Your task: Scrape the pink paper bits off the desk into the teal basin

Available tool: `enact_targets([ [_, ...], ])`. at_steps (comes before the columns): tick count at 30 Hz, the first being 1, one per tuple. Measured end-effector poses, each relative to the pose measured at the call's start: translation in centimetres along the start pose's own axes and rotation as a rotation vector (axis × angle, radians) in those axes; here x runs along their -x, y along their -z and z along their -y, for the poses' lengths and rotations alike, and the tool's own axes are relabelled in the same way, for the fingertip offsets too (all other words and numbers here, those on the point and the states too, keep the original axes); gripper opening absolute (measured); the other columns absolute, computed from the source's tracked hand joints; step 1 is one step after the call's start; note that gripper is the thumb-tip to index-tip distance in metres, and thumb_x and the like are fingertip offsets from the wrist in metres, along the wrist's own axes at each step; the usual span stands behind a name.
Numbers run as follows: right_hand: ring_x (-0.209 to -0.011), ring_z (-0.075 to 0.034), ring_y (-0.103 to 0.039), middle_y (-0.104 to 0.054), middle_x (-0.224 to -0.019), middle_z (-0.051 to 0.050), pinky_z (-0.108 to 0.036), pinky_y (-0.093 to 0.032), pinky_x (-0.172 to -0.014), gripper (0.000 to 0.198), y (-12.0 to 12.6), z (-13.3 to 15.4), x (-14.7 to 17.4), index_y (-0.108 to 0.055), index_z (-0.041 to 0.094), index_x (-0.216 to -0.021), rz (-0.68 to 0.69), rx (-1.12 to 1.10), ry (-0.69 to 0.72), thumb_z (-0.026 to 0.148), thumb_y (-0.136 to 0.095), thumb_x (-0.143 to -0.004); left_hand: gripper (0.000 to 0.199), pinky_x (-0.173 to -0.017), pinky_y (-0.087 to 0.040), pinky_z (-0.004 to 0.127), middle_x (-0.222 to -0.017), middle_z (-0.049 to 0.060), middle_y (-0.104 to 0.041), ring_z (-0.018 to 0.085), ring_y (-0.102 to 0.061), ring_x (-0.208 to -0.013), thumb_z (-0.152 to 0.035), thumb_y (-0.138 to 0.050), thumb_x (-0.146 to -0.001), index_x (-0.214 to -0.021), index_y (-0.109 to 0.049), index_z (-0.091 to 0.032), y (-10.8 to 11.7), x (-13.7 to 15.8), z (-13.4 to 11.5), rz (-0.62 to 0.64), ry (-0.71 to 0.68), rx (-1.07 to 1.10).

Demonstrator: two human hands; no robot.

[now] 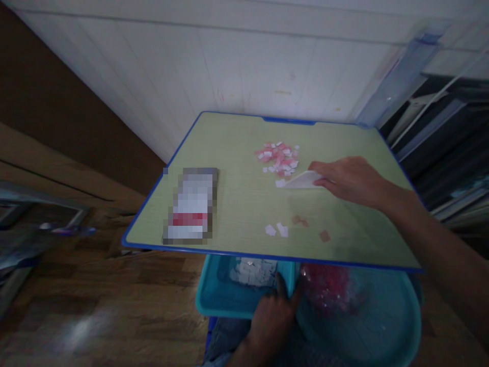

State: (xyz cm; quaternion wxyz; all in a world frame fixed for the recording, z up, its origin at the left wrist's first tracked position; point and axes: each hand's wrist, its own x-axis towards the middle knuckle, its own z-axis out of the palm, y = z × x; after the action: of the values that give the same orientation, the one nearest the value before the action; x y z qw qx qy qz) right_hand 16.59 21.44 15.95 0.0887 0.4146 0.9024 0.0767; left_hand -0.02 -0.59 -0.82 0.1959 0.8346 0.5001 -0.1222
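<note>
My right hand [344,178] is closed on a thin, stiff white card [303,180]. The card's edge is tilted down to the table and meets a small white paper piece [280,183]. Just beyond it lies a loose pile of pink and white paper scraps [280,157]. Nearer the front edge are two white scraps [282,230] and a few pinkish-brown ones [324,236]. Below the table edge, my left hand [273,316] reaches over the teal rectangular basin [219,304], with its index finger and thumb apart. White pieces [254,271] lie in that basin.
A round teal tub [414,326] with red, shiny contents [328,285] stands beside the basin. On the left of the blue-edged table [237,214] lies a pixelated rectangular object [193,204]. A white wall [244,66] stands behind, and dark stacked items [439,112] on the right.
</note>
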Motion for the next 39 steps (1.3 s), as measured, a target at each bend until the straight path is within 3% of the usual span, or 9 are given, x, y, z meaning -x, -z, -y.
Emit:
enact_targets([
  [4,-0.064,-0.020,-0.059,-0.070,-0.080,-0.008,-0.029,-0.021,-0.051,0.026,-0.4,0.3,-1.3,-0.058,0.021,-0.110,0.010,0.031,0.051,0.022,-0.041,-0.090,0.061,-0.063,-0.057,0.035,-0.133,0.031,-0.046,0.026,-0.069,-0.079,-0.017,-0.039,-0.090,-0.147,-0.022,-0.032,0.0,0.1,0.1,0.003,-0.008,-0.001],
  [7,-0.063,-0.018,-0.059,-0.068,-0.074,-0.005,-0.028,-0.022,-0.051,0.022,0.0,-0.2,0.1,-0.061,0.022,-0.103,0.091,0.008,0.138,0.019,-0.045,-0.087,0.061,-0.062,-0.056,0.035,-0.132,0.032,-0.047,0.025,-0.069,-0.078,-0.017,-0.038,-0.090,-0.146,-0.022,-0.033,-0.1,0.1,0.0,-0.001,-0.005,-0.010],
  [11,-0.059,-0.018,-0.058,-0.067,-0.070,-0.004,-0.028,-0.020,-0.050,0.020,0.7,-1.0,1.9,-0.062,0.023,-0.100,0.184,0.010,0.135,0.020,-0.048,-0.085,0.060,-0.062,-0.056,0.036,-0.132,0.031,-0.048,0.025,-0.069,-0.077,-0.016,-0.036,-0.090,-0.146,-0.023,-0.032,-0.1,0.0,0.0,0.008,-0.009,-0.026],
  [17,-0.063,-0.019,-0.059,-0.068,-0.074,-0.005,-0.029,-0.022,-0.052,0.022,0.4,0.0,0.1,-0.060,0.022,-0.102,0.052,-0.015,0.196,0.020,-0.043,-0.088,0.064,-0.064,-0.056,0.035,-0.133,0.029,-0.048,0.024,-0.069,-0.078,-0.013,-0.038,-0.089,-0.147,-0.019,-0.032,-0.1,0.0,0.1,0.027,-0.016,-0.041],
  [20,-0.061,-0.018,-0.058,-0.067,-0.071,-0.004,-0.028,-0.021,-0.050,0.020,0.2,0.2,-0.4,-0.059,0.022,-0.102,0.073,-0.034,0.292,0.020,-0.046,-0.087,0.065,-0.065,-0.057,0.036,-0.135,0.029,-0.046,0.025,-0.069,-0.081,-0.014,-0.041,-0.088,-0.147,-0.019,-0.031,-0.1,0.0,0.1,0.029,-0.011,-0.042],
  [26,-0.059,-0.015,-0.059,-0.065,-0.067,-0.002,-0.026,-0.024,-0.050,0.018,0.0,-0.3,2.0,-0.059,0.021,-0.091,0.144,-0.173,0.371,0.019,-0.041,-0.091,0.061,-0.066,-0.056,0.037,-0.135,0.029,-0.046,0.026,-0.069,-0.084,-0.013,-0.036,-0.089,-0.146,-0.024,-0.031,0.3,0.0,0.1,0.068,-0.010,-0.039],
  [34,-0.068,-0.015,-0.061,-0.067,-0.076,-0.003,-0.028,-0.028,-0.053,0.028,-1.3,-1.0,6.2,-0.060,0.022,-0.096,0.152,-0.264,0.411,0.019,-0.032,-0.096,0.061,-0.068,-0.056,0.038,-0.136,0.030,-0.043,0.026,-0.069,-0.085,-0.010,-0.036,-0.088,-0.146,-0.026,-0.029,0.7,0.0,0.1,0.099,0.001,-0.042],
  [39,-0.066,-0.015,-0.059,-0.067,-0.076,-0.002,-0.029,-0.025,-0.053,0.025,-1.3,-0.3,5.5,-0.059,0.022,-0.097,0.075,-0.213,0.389,0.016,-0.035,-0.093,0.063,-0.068,-0.056,0.037,-0.137,0.028,-0.044,0.026,-0.069,-0.084,-0.011,-0.039,-0.088,-0.146,-0.025,-0.030,0.9,0.0,0.1,0.094,-0.003,-0.049],
])
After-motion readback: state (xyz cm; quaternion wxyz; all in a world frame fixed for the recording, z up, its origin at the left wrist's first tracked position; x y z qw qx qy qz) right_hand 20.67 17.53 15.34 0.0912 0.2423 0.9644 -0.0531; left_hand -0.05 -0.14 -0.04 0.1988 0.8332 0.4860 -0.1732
